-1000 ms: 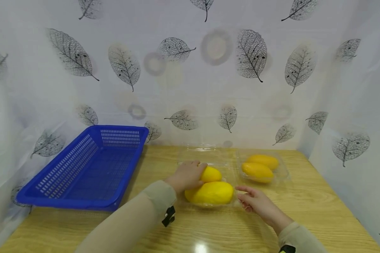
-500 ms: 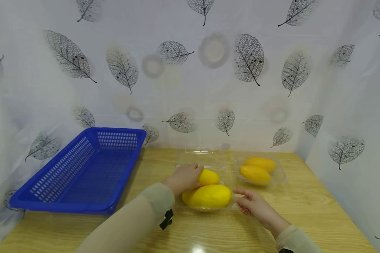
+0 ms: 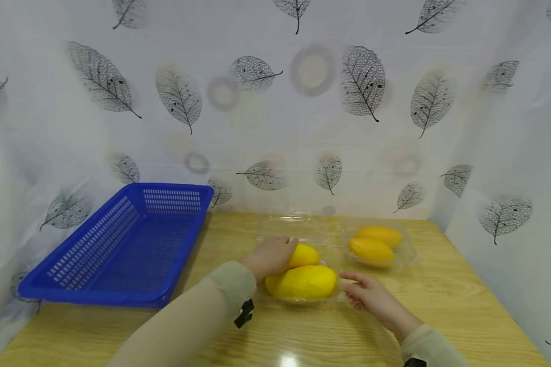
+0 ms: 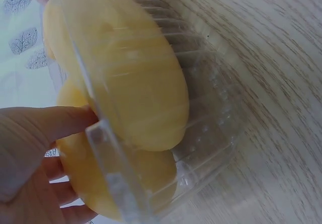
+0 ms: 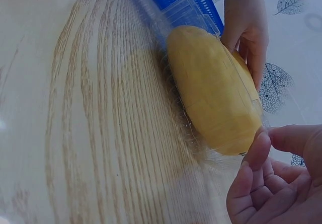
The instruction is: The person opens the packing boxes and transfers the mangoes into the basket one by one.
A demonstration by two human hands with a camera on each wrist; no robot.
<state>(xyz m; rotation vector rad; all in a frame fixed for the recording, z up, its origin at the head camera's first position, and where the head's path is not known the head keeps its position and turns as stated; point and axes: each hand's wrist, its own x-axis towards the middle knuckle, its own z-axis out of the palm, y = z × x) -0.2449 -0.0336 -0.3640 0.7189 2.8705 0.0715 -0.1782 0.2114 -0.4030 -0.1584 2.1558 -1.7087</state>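
Observation:
A clear plastic clamshell box (image 3: pixel 298 302) holds yellow mangoes, its lid (image 3: pixel 294 224) folded back behind it. One mango (image 3: pixel 305 282) lies across the front of the box. Behind it, my left hand (image 3: pixel 270 256) grips another mango (image 3: pixel 304 255), with the thumb over the near side and the fingers curled down the far side, as the left wrist view shows. My right hand (image 3: pixel 372 298) pinches the box's right rim between thumb and index finger, seen closely in the right wrist view beside the front mango (image 5: pixel 211 93). The left hand partly covers the rear mango.
A second clear box (image 3: pixel 410 250) with two orange-yellow mangoes (image 3: pixel 372 251) stands at the back right. A blue slotted basket (image 3: pixel 160 300) sits on the left of the wooden table (image 3: pixel 330 341). A leaf-patterned curtain (image 3: pixel 266 127) hangs behind and at both sides.
The head view shifts slightly. Both hands keep their places at the box, and the mangoes show no clear movement.

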